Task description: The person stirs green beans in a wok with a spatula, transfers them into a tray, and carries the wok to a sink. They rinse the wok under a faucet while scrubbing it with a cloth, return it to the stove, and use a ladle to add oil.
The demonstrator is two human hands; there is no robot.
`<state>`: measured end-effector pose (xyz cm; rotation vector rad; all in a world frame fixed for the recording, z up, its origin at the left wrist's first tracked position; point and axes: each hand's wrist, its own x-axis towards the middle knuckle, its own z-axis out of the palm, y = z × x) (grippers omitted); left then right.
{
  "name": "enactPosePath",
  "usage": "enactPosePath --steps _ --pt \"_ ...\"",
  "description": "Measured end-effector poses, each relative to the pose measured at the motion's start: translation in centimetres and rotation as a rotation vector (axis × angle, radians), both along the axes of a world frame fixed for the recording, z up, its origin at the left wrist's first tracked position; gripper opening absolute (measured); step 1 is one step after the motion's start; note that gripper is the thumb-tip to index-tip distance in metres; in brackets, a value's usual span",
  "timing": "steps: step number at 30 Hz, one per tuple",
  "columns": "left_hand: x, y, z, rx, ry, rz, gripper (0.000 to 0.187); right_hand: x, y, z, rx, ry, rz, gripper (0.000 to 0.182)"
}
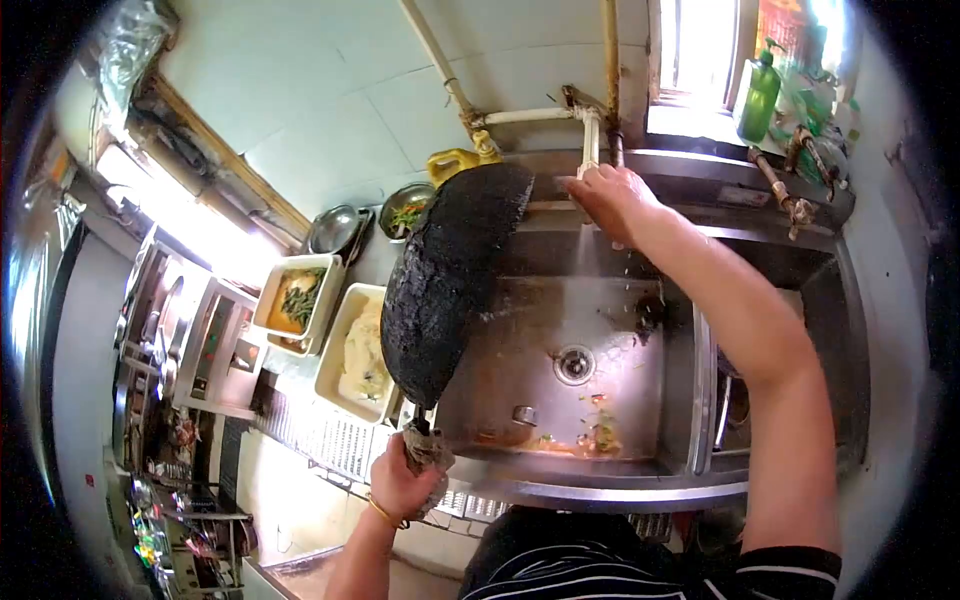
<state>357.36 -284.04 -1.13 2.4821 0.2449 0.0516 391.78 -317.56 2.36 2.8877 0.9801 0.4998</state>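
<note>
My left hand (402, 482) is closed around the handle of a blackened wok (440, 270), with a crumpled cloth (428, 455) wrapped about the grip. The wok is tilted on its side over the left part of a steel sink (510, 370), its sooty underside facing left. My right hand (612, 200) is closed on the tap (589, 150) at the sink's back wall, and its fingers partly hide the spout. Water (583, 255) sprays down from there into the basin. Vegetable scraps (603, 435) lie near the drain (575, 365).
Left of the wok stand a tub of pale food (362, 350), a tub with greens (298, 298) and metal bowls (335, 230). Behind the wok sits a yellow jug (450, 163). A green pump bottle (760, 98) stands on the windowsill. A second basin (790, 262) adjoins on the right.
</note>
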Motion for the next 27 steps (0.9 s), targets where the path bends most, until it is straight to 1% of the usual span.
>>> enactPosePath --steps 1,3,4,6,7,8,9,10,12,15,17,19,21,23,25,26,27 --pt "-0.6 -0.4 0.7 0.022 0.003 0.021 0.041 0.0 0.5 1.4 -0.126 0.059 0.014 0.029" --pt "-1.3 -1.5 1.8 0.024 0.041 0.084 0.041 0.2 1.5 2.3 -0.184 0.273 -0.049 0.026" --pt "-1.9 -1.8 2.0 0.024 0.053 0.126 0.042 0.3 1.4 1.6 -0.304 0.18 -0.002 0.033" --pt "-2.8 -0.1 -1.1 -0.063 0.04 0.079 0.042 -0.5 2.6 2.2 -0.372 0.219 -0.146 0.032" --pt "-3.5 0.9 -1.9 -0.103 0.015 0.075 0.042 -0.2 3.1 1.7 -0.341 0.29 -0.233 0.037" --pt "-3.9 0.1 0.2 0.016 0.043 0.057 0.045 -0.1 3.5 1.0 -0.309 0.355 -0.324 0.043" --pt "-4.1 -0.3 1.1 0.015 0.078 0.078 0.047 0.3 4.1 0.5 -0.279 0.412 -0.416 0.049" --pt "-4.2 -0.2 1.2 0.036 0.057 0.056 0.047 0.8 3.8 -0.3 -0.286 0.421 -0.468 0.048" --pt "-4.6 0.3 1.0 0.036 0.019 0.008 0.049 1.1 3.5 -2.1 -0.266 0.357 -0.474 0.047" --pt "-5.6 1.7 1.3 -0.017 -0.017 -0.047 0.05 1.5 3.0 -4.5 -0.153 0.215 -0.447 0.045" --pt "-6.0 2.9 2.2 -0.058 -0.006 -0.068 0.051 2.3 3.0 -6.5 -0.033 0.114 -0.425 0.044" --pt "-6.2 4.9 1.0 -0.129 -0.039 -0.108 0.051 2.6 2.6 -8.6 0.134 -0.018 -0.406 0.043" --pt "-6.7 7.5 0.7 -0.305 -0.125 -0.168 0.052 2.7 2.5 -11.6 0.34 -0.178 -0.416 0.042" --pt "-6.9 11.3 -0.2 -0.478 -0.265 -0.261 0.048 1.3 2.1 -15.9 0.608 -0.343 -0.487 0.041" --pt "-7.8 16.0 -0.5 -0.942 -0.174 -0.386 0.048 -3.1 2.1 -19.8 0.868 -0.432 -0.63 0.047" --pt "-7.8 18.8 -0.3 -1.168 -0.115 -0.467 0.049 -6.2 2.2 -22.0 0.757 -0.367 -0.699 0.049" --pt "-8.3 22.1 0.4 -1.233 -0.114 -0.48 0.048 -9.9 3.5 -23.5 0.644 -0.302 -0.78 0.052"
